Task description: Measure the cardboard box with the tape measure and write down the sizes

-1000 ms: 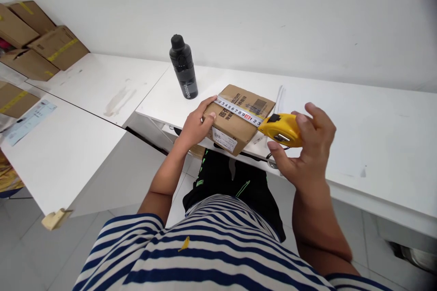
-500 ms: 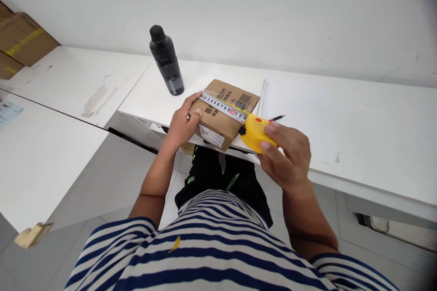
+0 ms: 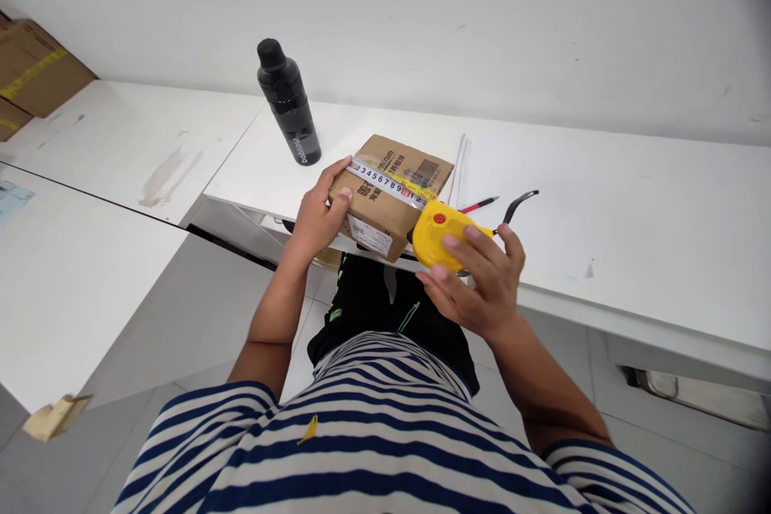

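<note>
A small brown cardboard box (image 3: pixel 385 214) with dark print and a white label rests at the table's front edge, tilted toward me. My left hand (image 3: pixel 319 213) grips its left end, fingers at the top edge and thumb on the upper face. Across that face runs the tape blade (image 3: pixel 385 179), its end under my left fingertips. My right hand (image 3: pixel 482 277) holds the yellow tape measure (image 3: pixel 434 237) by its case, at the box's right edge. A black wrist strap (image 3: pixel 519 205) sticks up behind my right fingers.
A black bottle (image 3: pixel 289 104) stands behind the box to the left. White paper (image 3: pixel 542 233) lies on the right, with a red and black pencil (image 3: pixel 480 205) beside the tape measure. Cardboard boxes (image 3: pixel 45 68) are stacked at the far left. A second white table (image 3: pixel 78 273) adjoins on the left.
The tape measure has moved left, closer to the box, and turned flatter, so its red button faces up. My right fingers have spread along the case, and the strap has come into sight.
</note>
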Tool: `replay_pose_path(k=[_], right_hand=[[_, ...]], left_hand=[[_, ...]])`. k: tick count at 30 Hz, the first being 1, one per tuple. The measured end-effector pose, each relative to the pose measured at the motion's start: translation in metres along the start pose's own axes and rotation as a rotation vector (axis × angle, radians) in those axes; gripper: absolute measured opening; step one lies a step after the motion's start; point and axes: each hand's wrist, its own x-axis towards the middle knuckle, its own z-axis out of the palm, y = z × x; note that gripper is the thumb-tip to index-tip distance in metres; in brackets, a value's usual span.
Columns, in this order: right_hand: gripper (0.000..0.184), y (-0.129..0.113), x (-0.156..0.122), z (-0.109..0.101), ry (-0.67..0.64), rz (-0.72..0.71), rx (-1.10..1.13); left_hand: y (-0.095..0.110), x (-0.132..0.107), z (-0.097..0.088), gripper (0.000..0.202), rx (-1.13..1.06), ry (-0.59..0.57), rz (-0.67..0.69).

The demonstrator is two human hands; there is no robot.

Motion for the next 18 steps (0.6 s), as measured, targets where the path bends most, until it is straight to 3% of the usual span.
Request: replay_pose_path(k=[3, 5, 6, 7, 9, 11, 13, 15, 18], right_hand=[[0.061, 0.022, -0.014, 0.003, 0.191, 0.055, -0.066], [0.056, 0.048, -0.024, 0.007, 0.363, 0.194, -0.097], [0.051, 0.063, -0.029, 0.010, 0.369, 0.304, -0.098], [0.048, 0.078, -0.033, 0.013, 0.291, 0.421, -0.089], [0.049, 0.109, -0.039, 0.022, -0.118, 0.615, -0.087], [0.052, 0.134, -0.040, 0.032, -0.615, 0.658, -0.162], [0.050, 0.151, -0.038, 0.041, -0.910, 0.610, -0.158], [0.044, 0.161, -0.034, 0.045, -1.029, 0.500, -0.099], [0.037, 0.161, -0.034, 0.040, -0.949, 0.545, -0.056]], left_hand=[[0.000, 0.001, 0.000, 0.053, -0.008, 0.012, -0.004], [0.000, 0.001, -0.001, 0.053, -0.022, 0.017, 0.004], [0.000, 0.002, -0.001, 0.053, -0.029, 0.018, 0.010], [0.000, 0.002, -0.001, 0.053, -0.035, 0.017, 0.016], [-0.001, 0.003, -0.002, 0.054, -0.044, 0.017, 0.029], [-0.002, 0.005, -0.003, 0.055, -0.047, 0.023, 0.040], [-0.002, 0.006, -0.004, 0.055, -0.045, 0.036, 0.039], [-0.002, 0.008, -0.005, 0.055, -0.042, 0.048, 0.030], [-0.001, 0.010, -0.004, 0.056, -0.046, 0.062, 0.027]])
